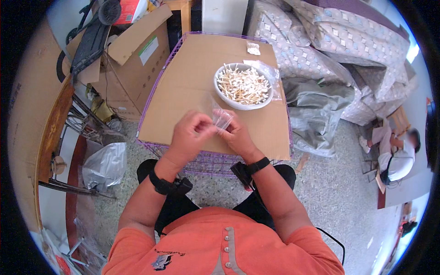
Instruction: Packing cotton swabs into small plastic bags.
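Observation:
A small clear plastic bag (222, 120) is held up between my two hands over the near part of the cardboard-covered table. My right hand (239, 137) pinches the bag's right side. My left hand (189, 136) has its fingertips drawn together at the bag's left edge; they are slightly smeared. Just beyond the hands stands a white bowl (247, 107) heaped with cotton swabs (243, 84). To the bowl's right lie more clear plastic bags (269, 71), partly hidden behind it. A small filled packet (253, 48) rests near the far right corner.
Purple wire mesh (201, 167) edges the cardboard tabletop (183, 73). A big open carton (133, 64) stands at the left, near a grey plastic bag (105, 165) on the floor. Covered bulky furniture (321, 46) fills the far right. Another person (398, 158) sits at the right.

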`<act>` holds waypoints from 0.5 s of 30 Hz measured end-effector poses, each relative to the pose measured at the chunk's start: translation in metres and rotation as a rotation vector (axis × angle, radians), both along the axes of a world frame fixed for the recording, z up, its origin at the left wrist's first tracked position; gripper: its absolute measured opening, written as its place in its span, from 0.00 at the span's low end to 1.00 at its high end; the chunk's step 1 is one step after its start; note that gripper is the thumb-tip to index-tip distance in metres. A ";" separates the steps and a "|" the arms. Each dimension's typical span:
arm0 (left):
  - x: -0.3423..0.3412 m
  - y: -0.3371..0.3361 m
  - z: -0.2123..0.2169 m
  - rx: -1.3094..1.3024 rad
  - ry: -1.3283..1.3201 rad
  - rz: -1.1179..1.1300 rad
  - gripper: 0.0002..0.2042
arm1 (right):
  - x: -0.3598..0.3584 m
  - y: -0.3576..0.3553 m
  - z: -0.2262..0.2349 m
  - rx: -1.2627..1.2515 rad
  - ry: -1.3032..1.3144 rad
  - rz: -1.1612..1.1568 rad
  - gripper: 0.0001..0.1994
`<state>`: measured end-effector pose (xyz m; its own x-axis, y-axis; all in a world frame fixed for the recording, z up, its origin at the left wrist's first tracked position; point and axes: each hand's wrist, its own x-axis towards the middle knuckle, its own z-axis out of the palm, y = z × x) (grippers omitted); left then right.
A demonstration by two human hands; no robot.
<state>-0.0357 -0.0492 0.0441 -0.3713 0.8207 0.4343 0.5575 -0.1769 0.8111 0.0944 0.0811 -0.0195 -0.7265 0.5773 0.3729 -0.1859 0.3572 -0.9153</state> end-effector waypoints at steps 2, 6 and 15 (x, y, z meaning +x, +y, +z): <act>0.010 0.000 -0.003 -0.033 0.101 -0.026 0.08 | -0.001 0.001 -0.003 0.067 0.010 -0.014 0.23; 0.011 0.000 -0.015 -0.098 0.166 -0.012 0.09 | -0.002 -0.004 0.003 0.364 -0.061 -0.060 0.22; 0.011 0.009 -0.020 -0.085 0.161 0.044 0.07 | -0.001 -0.009 0.008 0.376 -0.078 -0.070 0.16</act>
